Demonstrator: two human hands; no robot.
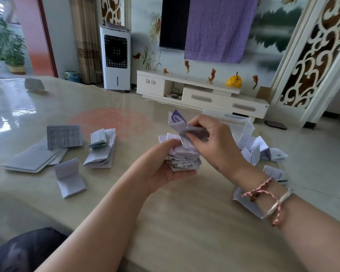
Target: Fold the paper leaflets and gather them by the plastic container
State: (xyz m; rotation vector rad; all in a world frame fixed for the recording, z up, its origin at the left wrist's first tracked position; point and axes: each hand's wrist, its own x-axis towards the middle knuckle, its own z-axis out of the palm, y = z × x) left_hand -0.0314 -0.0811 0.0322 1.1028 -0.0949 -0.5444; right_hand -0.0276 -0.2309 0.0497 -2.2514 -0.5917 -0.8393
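Head view: your left hand (pixel 165 165) is raised above the surface (pixel 185 222), palm up, fingers curled under a thick stack of folded leaflets (pixel 183 158) with the thumb lying across its near top edge. Your right hand (pixel 214 138) is directly over that stack, thumb and fingers pinching a single leaflet (pixel 178 122) whose purple-printed flap points up and to the left. The pinched leaflet touches the top of the stack.

The plastic container (pixel 238 122) is clear and stands just beyond your right hand, partly hidden by it. A loose pile of folded leaflets (pixel 259 148) lies beside the container on its right. More leaflets (pixel 247 203) lie under and beside your right forearm, which wears bracelets (pixel 271 201).

To your left, well apart from the container, several leaflets lie spread out: a flat pile of unfolded sheets (pixel 31 158), a printed sheet (pixel 64 136) resting on top of it, a partly opened bundle (pixel 102 150), and a small folded leaflet (pixel 69 177) nearest you.
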